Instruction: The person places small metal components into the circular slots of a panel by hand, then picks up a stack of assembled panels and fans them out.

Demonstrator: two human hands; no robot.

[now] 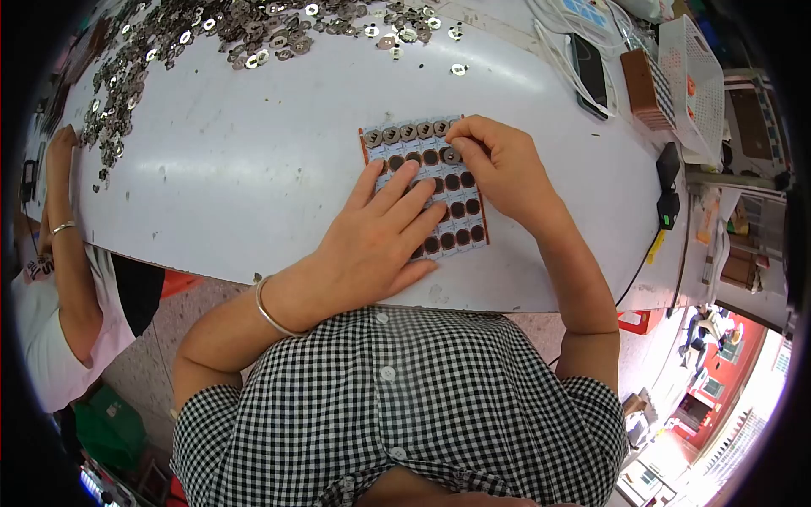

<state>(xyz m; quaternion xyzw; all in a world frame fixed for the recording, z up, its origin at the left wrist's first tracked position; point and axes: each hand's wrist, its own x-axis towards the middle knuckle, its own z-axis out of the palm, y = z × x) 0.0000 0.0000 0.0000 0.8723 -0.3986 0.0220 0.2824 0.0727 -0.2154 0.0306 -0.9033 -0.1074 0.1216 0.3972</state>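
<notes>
In front of me on the table lies a panel (452,196) printed with rows of dark round spots, with orange strips along its sides. Small round metal discs (408,132) with cut-outs cover the spots of its far row. My left hand (359,232) rests flat on the panel, fingers spread, hiding much of its left and middle. At the panel's right side my right hand (504,165) is closed in a pinch on another metal disc (450,156), at the right end of the second row. The fingertips cover part of that disc.
Loose metal discs (253,29) lie heaped along the table's far left. At the far right are a phone (590,74), white cables, a brown block (646,89) and a white basket (693,84). Another person's arm (63,194) reaches in at the left.
</notes>
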